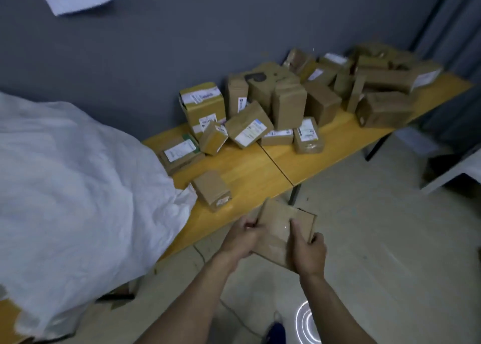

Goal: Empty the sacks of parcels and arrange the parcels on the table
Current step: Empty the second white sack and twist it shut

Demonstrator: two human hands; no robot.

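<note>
Since the sack [78, 174] is slumped over the left end of the table [260, 172], there's not much room there, just one loose box [212, 188] right beside its mouth. Left hand [240, 237] has its fingers curled round the left edge of a flat parcel [279, 226], and the right hand [308, 252] clamps the right edge, thumb on top. It's held just off the table's near edge, over the floor, two-handed probably to turn it label-up. Far right, the pile [312, 96] is a jumble against the wall, so I'd guess arranging has barely begun.
</note>
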